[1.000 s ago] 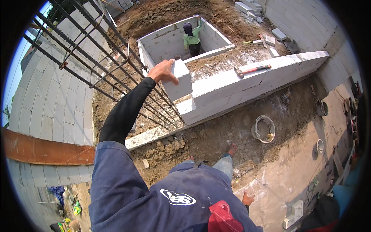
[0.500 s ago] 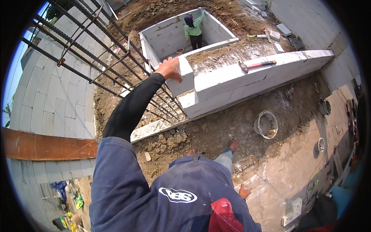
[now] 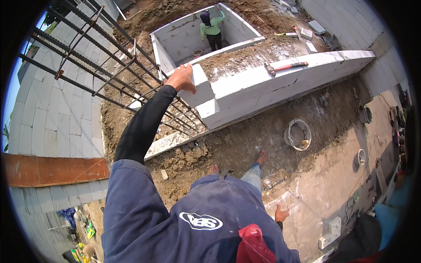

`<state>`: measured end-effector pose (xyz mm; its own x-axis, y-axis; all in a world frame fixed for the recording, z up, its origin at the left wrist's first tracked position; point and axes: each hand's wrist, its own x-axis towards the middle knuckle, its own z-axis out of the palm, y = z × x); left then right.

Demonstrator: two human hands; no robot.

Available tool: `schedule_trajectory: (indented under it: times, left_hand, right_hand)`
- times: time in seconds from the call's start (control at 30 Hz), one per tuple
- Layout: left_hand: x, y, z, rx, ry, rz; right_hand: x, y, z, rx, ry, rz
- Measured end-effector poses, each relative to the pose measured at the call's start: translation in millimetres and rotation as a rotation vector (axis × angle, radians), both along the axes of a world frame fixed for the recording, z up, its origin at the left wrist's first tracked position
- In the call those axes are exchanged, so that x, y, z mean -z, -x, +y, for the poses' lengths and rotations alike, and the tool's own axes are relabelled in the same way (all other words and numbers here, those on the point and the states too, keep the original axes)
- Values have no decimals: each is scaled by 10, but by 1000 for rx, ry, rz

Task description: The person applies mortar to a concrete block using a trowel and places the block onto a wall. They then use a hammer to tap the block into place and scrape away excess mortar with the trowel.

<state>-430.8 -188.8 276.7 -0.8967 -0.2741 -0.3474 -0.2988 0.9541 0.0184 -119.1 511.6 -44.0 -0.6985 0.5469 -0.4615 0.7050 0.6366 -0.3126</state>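
My left hand (image 3: 182, 79) is curled over the top of a white lightweight concrete block (image 3: 196, 93), with the thumb against its near side. The block stands at the left end of a low white block wall (image 3: 258, 94), above a lower step (image 3: 208, 108) of that wall. Close to the left of this hand rises a cage of steel rebar (image 3: 109, 65). My right hand (image 3: 282, 214) hangs low at my right side, fingers apart, holding nothing. On top of the wall lies a hammer (image 3: 286, 67) with a red and black handle.
Beyond the wall, a person in a green shirt (image 3: 211, 30) stands inside a square block enclosure (image 3: 164, 52). A mortar-stained bucket (image 3: 298, 135) stands on the dirt right of my feet. An orange-brown beam (image 3: 57, 170) crosses at left; loose blocks (image 3: 331, 232) lie at lower right.
The view has shifted slightly, moving the scene left and up. My right hand has risen a little and shows more fully. My left hand stays on the block.
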Motion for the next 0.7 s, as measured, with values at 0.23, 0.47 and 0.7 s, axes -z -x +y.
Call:
schedule_trajectory:
  times: [0.23, 0.47, 0.7]
  left_hand:
    - [113, -15, 30, -6, 71, 25]
    - [268, -10, 15, 8, 7, 23]
    - [695, 65, 128, -19, 16, -99]
  right_hand:
    - [33, -42, -77, 0, 21, 26]
    - [125, -148, -95, 34, 22, 21]
    - [194, -217, 19, 20, -12, 11]
